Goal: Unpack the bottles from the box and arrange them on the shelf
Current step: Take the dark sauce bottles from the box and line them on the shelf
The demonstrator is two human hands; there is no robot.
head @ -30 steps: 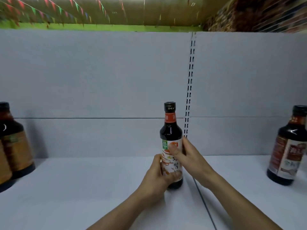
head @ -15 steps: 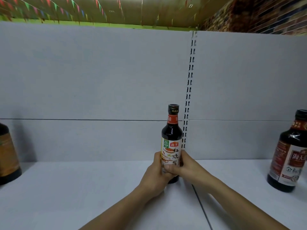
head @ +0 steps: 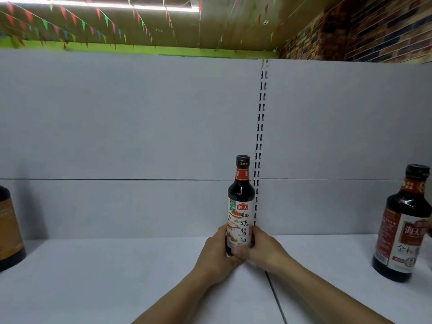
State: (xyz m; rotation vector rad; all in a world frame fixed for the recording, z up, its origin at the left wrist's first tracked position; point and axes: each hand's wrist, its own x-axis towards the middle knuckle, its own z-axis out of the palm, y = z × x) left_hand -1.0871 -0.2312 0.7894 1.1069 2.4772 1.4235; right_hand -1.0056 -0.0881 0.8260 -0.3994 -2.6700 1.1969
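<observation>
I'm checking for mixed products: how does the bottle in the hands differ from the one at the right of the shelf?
The middle bottle is slim with a mostly white label; the right bottle looks broader with a dark red label. The left hand and right hand grip the middle bottle; neither touches the right bottle. Both are upright, hold dark liquid and have black caps.

Bright, even light comes from long white ceiling tube lights (head: 105, 5). Shadows are soft; the frame's edges bow.
</observation>
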